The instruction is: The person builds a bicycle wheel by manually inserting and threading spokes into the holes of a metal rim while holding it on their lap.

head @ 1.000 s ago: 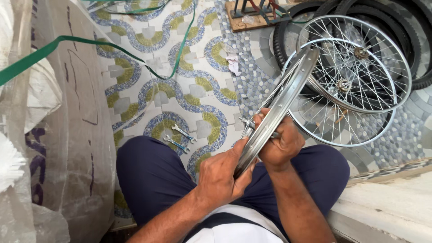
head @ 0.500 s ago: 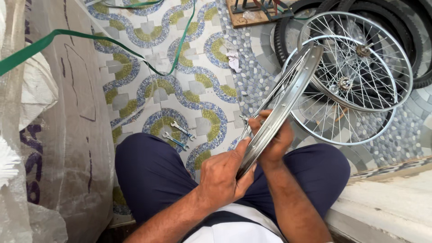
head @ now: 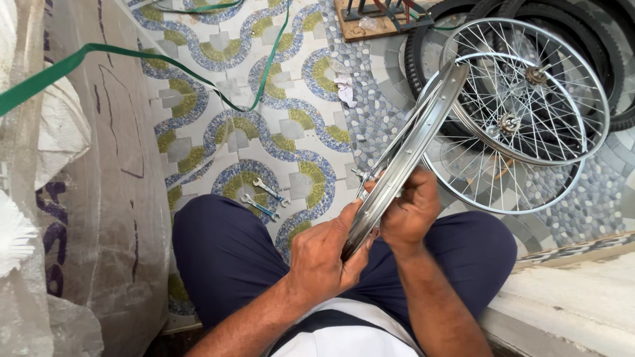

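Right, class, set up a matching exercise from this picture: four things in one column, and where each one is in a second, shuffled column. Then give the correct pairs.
Things
1. bare wheel rim
2. two spanners
3. green strap
4. spoked wheels

Places
A. stacked on black tyres, upper right
B. lying on the patterned tiles beside the knee
C. held edge-on between the left hand and right hand
D. trailing across the floor from the left

Pairs: 1-C, 2-B, 3-D, 4-A
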